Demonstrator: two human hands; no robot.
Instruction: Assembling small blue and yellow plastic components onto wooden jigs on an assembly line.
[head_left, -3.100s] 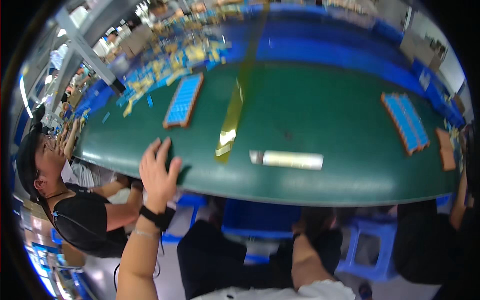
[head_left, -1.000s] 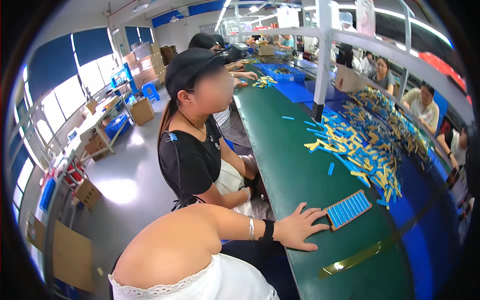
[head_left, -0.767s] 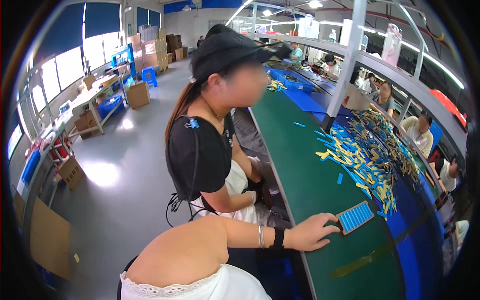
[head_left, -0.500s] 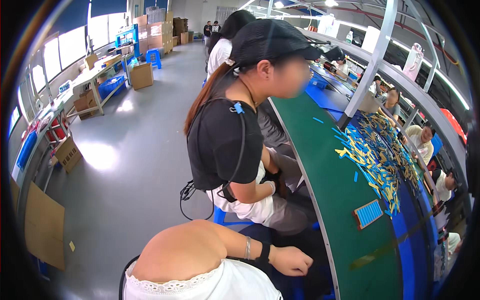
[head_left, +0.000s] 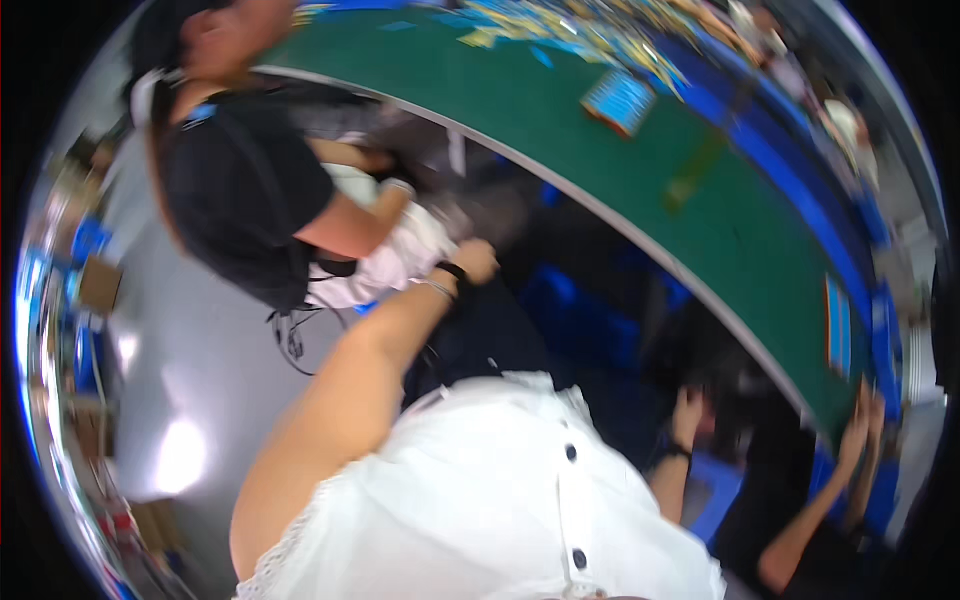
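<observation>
At the left, a co-worker (head_left: 250, 200) in a black top sat beside the near edge of the green table (head_left: 745, 250). The left hand (head_left: 476, 260) was below that edge, apart from the surface, its fingers seemingly curled in loosely on nothing visible. A spread of loose blue and yellow pieces (head_left: 570, 35) lay along the far edge, outside any tray. To its right, also toward the far edge, stood a brown-rimmed tray (head_left: 619, 102) that looked filled with blue pieces, with neither hand on it; its filling seemed done, while the loose pieces remained unplaced. The right hand (head_left: 690, 415) was also below the near edge; I cannot tell whether it gripped anything. A strip of tape (head_left: 700, 165) crossed the far side of the surface, and toward the right end a second tray (head_left: 838, 325), apparently filled too, lay close to another person's hand (head_left: 858, 425). Much was hard to make out: the top of the picture cut off the co-worker's head and part of the spread, motion blur smeared the first tray so that any gaps in it could not be checked, shadow obscured the right fingers, and the second tray was foreshortened near the rim.
</observation>
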